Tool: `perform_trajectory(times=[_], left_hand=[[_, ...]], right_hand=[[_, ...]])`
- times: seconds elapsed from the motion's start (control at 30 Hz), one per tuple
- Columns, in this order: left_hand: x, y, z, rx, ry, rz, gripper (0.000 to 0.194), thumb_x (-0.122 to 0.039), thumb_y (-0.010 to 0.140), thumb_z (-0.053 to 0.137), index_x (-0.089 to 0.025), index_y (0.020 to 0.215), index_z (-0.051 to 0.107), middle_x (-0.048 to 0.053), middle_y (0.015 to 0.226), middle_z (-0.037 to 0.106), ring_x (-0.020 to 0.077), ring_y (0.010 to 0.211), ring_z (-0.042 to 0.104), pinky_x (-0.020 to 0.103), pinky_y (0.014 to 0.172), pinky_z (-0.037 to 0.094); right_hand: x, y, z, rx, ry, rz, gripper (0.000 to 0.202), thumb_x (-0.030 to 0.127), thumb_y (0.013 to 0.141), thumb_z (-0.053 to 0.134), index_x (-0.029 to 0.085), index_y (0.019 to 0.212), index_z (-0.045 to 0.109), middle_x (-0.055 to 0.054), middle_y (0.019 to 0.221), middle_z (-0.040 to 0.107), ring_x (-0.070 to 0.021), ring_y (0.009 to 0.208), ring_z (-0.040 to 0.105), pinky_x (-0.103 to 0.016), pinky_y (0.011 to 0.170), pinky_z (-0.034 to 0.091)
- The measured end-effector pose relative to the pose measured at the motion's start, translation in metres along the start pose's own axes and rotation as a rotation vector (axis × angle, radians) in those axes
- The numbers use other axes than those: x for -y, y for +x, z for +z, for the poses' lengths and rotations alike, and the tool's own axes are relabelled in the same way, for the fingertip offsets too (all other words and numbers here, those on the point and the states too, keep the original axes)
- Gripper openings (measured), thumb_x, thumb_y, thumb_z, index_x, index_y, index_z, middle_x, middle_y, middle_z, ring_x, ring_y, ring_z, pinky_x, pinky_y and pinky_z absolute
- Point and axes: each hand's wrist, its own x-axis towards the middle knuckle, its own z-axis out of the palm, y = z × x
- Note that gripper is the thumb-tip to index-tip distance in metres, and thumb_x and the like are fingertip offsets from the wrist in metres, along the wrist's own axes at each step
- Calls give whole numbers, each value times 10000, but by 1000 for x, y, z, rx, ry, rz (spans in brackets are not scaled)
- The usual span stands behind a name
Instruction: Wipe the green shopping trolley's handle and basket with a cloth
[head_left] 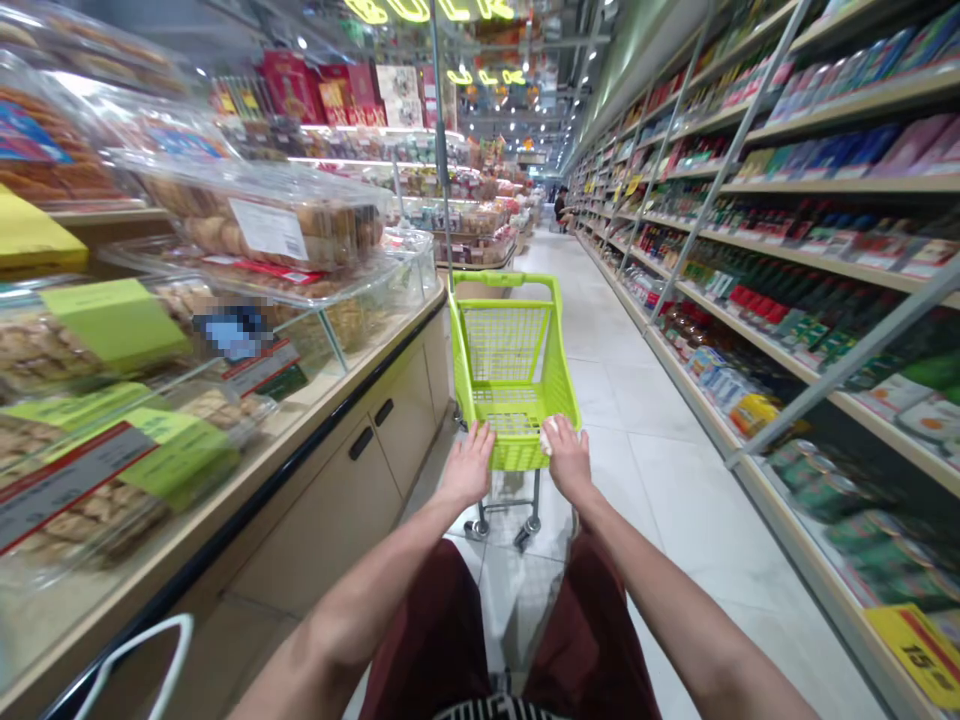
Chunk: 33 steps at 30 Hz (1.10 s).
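Observation:
A lime-green plastic shopping cart [517, 313] stands right in front of me on grey legs with casters, its slatted basket holding no goods that I can see. My left hand [469, 463] is on the near left corner of the basket, fingers together over the rim. At the near right corner, my right hand [568, 458] closes around a crumpled white tissue [553, 432], its fingers resting against the cart's edge. The tissue shows only in part between thumb and fingers.
On the left runs a display counter [330, 475] with clear boxes of baked goods [262, 215] and price tags. Tall shelves [817, 250] of packaged goods line the right, behind slanting metal poles. A pale tiled aisle [600, 330] leads ahead to a person [561, 208] far off.

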Motion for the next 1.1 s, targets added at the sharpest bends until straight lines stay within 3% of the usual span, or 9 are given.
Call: perform_trajectory(times=[0.1, 0.2, 0.27, 0.43, 0.5, 0.73, 0.83, 0.93, 1.1], left_hand=[[1, 0, 2, -11, -12, -3, 763, -144, 649, 456, -145, 1354, 166, 40, 1464, 95, 213, 1335, -10, 424, 1035, 228], [5, -1, 3, -31, -23, 14, 751, -140, 652, 456, -153, 1352, 184, 38, 1463, 98, 211, 1336, 4, 426, 1042, 212], [9, -1, 3, -34, -33, 29, 743, -134, 655, 453, -163, 1351, 193, 36, 1462, 108, 208, 1336, 14, 436, 1047, 199], [22, 0, 0, -45, -57, 85, 696, -134, 667, 447, -180, 1332, 248, 53, 1454, 150, 192, 1334, 69, 433, 1052, 195], [24, 1, 0, -70, -54, 91, 663, -132, 673, 442, -174, 1315, 285, 63, 1450, 164, 194, 1332, 93, 436, 1062, 168], [18, 0, 1, -35, -45, -17, 655, -161, 690, 448, -177, 1321, 270, 81, 1453, 141, 216, 1332, 87, 453, 1041, 207], [16, -2, -2, -2, -6, -9, 683, -159, 684, 450, -175, 1334, 240, 78, 1455, 127, 210, 1333, 77, 461, 1047, 168], [13, -6, -4, 20, 16, -20, 723, -149, 673, 459, -168, 1349, 205, 77, 1459, 95, 215, 1333, 74, 461, 1049, 155], [2, -9, -3, 57, 62, -44, 784, -116, 643, 468, -153, 1365, 164, 79, 1461, 60, 232, 1334, 61, 467, 1050, 144]], right_hand=[[33, -2, 6, 35, 65, -122, 484, 75, 795, 358, 203, 1257, 422, -107, 1374, 322, -224, 1277, 232, -478, 987, 209], [45, -1, 7, 45, 99, -235, 493, 88, 798, 368, 243, 1264, 407, -75, 1400, 278, -211, 1293, 192, -483, 1003, 172], [33, 1, 5, 41, 84, -219, 482, 87, 800, 373, 247, 1251, 423, -73, 1393, 293, -215, 1287, 209, -492, 1007, 155], [-21, 7, -4, -31, 1, 94, 432, 95, 819, 359, 193, 1229, 450, -129, 1341, 368, -240, 1261, 260, -507, 982, 191], [-27, 6, -6, -30, -6, 143, 438, 93, 810, 371, 187, 1232, 445, -137, 1335, 373, -242, 1259, 263, -505, 979, 197], [37, -3, 4, 54, 126, -41, 509, 103, 768, 433, 222, 1263, 409, -100, 1395, 278, -223, 1290, 188, -459, 1005, 171], [48, -4, 5, 78, 151, -117, 512, 121, 782, 427, 251, 1276, 394, -81, 1412, 244, -215, 1299, 167, -469, 1017, 134], [30, -2, -1, 90, 113, -80, 493, 132, 809, 387, 261, 1284, 385, -66, 1408, 260, -209, 1299, 169, -469, 1028, 100], [-13, -1, -17, 106, 27, 175, 463, 123, 832, 333, 222, 1281, 397, -91, 1398, 278, -214, 1300, 171, -467, 1027, 104]])
